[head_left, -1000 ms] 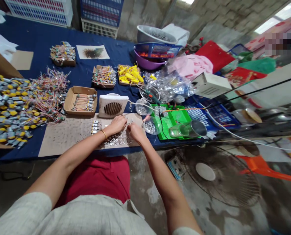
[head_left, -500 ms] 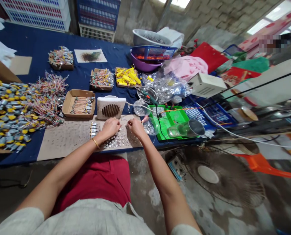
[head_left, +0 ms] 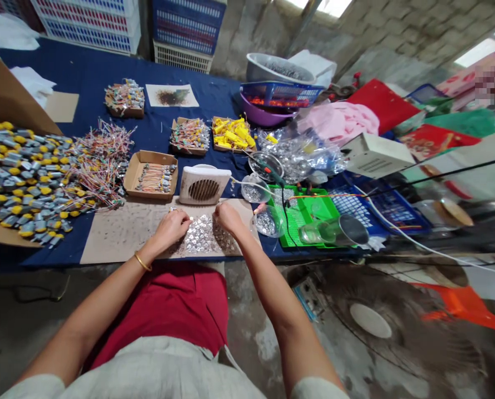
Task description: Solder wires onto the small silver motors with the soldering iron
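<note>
My left hand (head_left: pixel 173 228), with a gold bangle at its wrist, has its fingertips pinched together low over the cardboard sheet (head_left: pixel 110 233). Whatever sits between those fingers is too small to make out. Small metal pieces (head_left: pixel 201 235), flat and shiny, lie scattered on the cardboard between my hands. My right hand (head_left: pixel 227 217) is closed at the right edge of that scatter, its fingertips pointing down; its contents are hidden. Directly behind both hands stands a small white fan-like unit (head_left: pixel 205 185) with a slatted round opening.
Left are a heap of small motors (head_left: pixel 26 188) and wired parts (head_left: pixel 103 160). A cardboard tray (head_left: pixel 133 176) holds wired motors. Yellow parts (head_left: pixel 233 133) fill a box behind. Right are bowls of small metal pieces (head_left: pixel 267 223), a green basket (head_left: pixel 309 208) and a floor fan (head_left: pixel 372 321).
The camera view has swung, shifting the scene rightward. My left hand has moved left, now hiding most of the short row of motors on the cardboard. My right hand has shifted slightly left.
</note>
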